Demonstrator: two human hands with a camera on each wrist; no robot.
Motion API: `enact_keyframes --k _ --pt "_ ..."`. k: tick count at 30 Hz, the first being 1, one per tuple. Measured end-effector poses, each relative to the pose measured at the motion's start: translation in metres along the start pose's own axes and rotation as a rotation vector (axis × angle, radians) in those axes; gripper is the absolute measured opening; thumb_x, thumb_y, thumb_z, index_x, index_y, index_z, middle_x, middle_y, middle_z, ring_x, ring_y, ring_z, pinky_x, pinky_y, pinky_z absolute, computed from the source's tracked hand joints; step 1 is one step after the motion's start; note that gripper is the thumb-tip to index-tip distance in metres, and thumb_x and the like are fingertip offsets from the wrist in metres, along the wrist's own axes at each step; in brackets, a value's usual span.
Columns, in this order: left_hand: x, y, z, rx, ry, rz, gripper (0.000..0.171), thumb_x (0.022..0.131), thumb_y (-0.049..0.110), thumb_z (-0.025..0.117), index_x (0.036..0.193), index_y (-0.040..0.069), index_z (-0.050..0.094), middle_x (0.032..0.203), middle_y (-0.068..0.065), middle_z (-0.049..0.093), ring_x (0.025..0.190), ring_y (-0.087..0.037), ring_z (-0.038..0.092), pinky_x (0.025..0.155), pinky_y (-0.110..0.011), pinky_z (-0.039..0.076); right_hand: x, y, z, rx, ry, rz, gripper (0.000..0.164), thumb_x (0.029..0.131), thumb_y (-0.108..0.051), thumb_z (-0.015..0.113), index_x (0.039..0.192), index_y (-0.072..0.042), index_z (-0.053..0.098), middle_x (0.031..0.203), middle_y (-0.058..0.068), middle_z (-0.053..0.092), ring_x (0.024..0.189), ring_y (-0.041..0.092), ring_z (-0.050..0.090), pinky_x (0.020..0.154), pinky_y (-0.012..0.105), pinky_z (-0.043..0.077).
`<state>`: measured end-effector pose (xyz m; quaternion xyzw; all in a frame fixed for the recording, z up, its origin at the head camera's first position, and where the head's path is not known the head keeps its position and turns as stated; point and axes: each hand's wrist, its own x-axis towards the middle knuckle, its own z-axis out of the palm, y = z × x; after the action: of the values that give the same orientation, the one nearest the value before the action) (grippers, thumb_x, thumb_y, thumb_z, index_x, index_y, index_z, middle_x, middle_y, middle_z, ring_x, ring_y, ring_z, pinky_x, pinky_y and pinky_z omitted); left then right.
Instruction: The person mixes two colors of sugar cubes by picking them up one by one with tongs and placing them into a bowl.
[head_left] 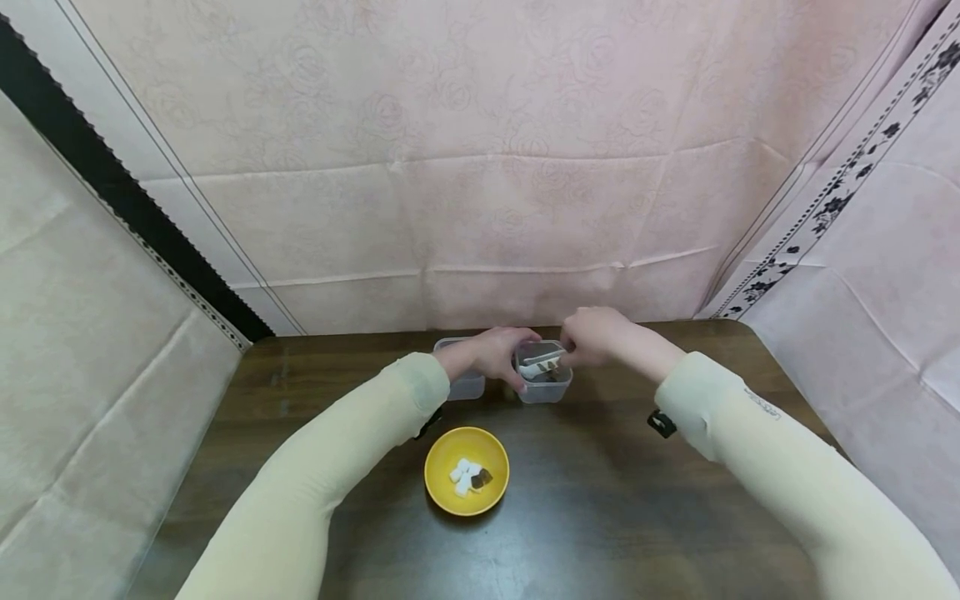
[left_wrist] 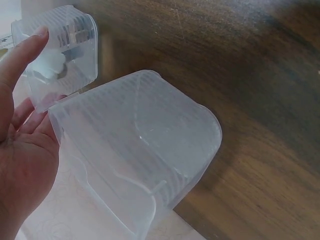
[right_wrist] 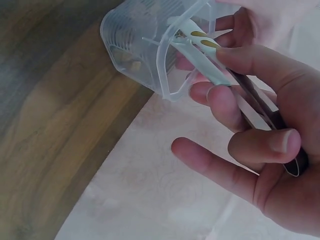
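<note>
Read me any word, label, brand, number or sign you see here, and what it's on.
No legible text anywhere.
Right sleeve: a small dark print near the cuff, too small and blurred to read.
Plastic containers, yellow bowl and mint-tipped tongs: no lettering that I can make out.

The left sleeve [head_left: 315,471] and right sleeve [head_left: 787,475] are long and pale cream. The left cuff [head_left: 426,383] and right cuff [head_left: 692,396] look a bit greener. Small dark marks [head_left: 761,404] sit near the right one. A black bit [head_left: 662,423] sticks out under each cuff.
</note>
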<state>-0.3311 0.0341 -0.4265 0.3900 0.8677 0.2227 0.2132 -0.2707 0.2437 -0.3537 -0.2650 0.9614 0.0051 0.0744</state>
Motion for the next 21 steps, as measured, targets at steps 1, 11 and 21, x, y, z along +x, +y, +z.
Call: enact_keyframes --k 1,11,21 --pt "0.000 0.000 0.000 0.003 0.001 -0.004 0.088 0.084 0.021 0.094 0.157 0.010 0.046 0.154 -0.011 0.055 0.123 -0.023 0.059 0.111 -0.038 0.052 -0.004 0.000 0.000 0.004 0.017 -0.010 0.036 0.087 -0.025 0.077 0.057 -0.021 0.057 0.054 -0.011 0.047 0.055 0.011 0.042 0.051 0.029 0.031" --pt "0.000 0.000 0.000 -0.001 -0.002 -0.015 0.089 0.085 0.022 0.094 0.158 0.012 0.045 0.158 -0.011 0.053 0.129 -0.025 0.059 0.114 -0.040 0.050 -0.030 0.012 0.007 0.066 0.083 -0.037 0.028 0.088 -0.022 0.076 0.063 -0.021 0.063 0.059 -0.012 0.049 0.056 0.008 0.041 0.052 0.028 0.032" --pt "0.000 -0.001 0.001 0.007 -0.001 0.011 0.089 0.084 0.021 0.095 0.158 0.009 0.046 0.157 -0.012 0.054 0.139 -0.027 0.055 0.118 -0.041 0.047 -0.066 0.016 0.011 0.148 0.179 -0.055 0.033 0.094 -0.025 0.076 0.066 -0.025 0.060 0.060 -0.015 0.042 0.056 0.004 0.035 0.054 0.028 0.028"
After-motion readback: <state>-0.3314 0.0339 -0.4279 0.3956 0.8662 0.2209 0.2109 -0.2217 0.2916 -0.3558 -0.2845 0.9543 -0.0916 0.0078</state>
